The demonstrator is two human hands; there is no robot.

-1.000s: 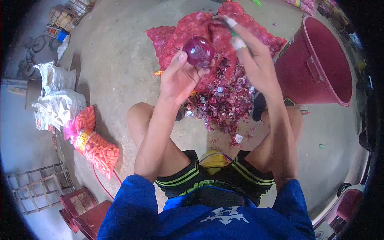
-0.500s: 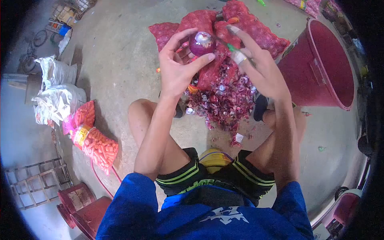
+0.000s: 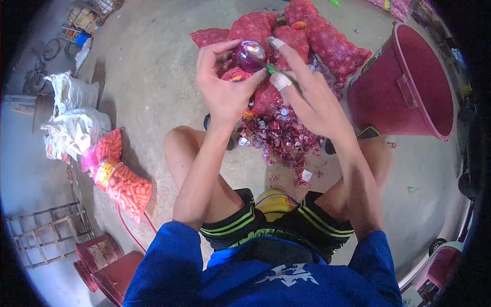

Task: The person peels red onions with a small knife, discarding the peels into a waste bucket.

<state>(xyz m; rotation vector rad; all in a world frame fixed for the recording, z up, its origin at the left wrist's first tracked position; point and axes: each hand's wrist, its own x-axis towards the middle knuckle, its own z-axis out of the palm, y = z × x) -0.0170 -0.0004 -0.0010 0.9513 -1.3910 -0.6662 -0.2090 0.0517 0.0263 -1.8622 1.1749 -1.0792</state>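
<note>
My left hand (image 3: pixel 221 92) is closed around a purple onion (image 3: pixel 244 59), thumb and fingers gripping its sides. A pale, shiny patch shows on the onion's upper right. My right hand (image 3: pixel 318 102) pinches a small knife (image 3: pixel 270 68) by its green handle, with the blade right at the onion. White wraps cover parts of the right thumb and index finger. Below both hands, a heap of onion skins (image 3: pixel 286 135) lies on the floor between my feet. Red mesh sacks of onions (image 3: pixel 330 43) rest just beyond the hands.
To the right stands a large red tub (image 3: pixel 376 84), tilted in this view. A bag of carrots (image 3: pixel 123 187) and white sacks (image 3: pixel 76 123) are on the left. Red containers (image 3: pixel 110 266) sit at lower left, and a yellow seat (image 3: pixel 275 202) shows between my legs.
My right hand has moved left, bringing the knife from beside the onion up to it. My left hand has shifted slightly left with the onion, which is turned so its pale patch faces right.
</note>
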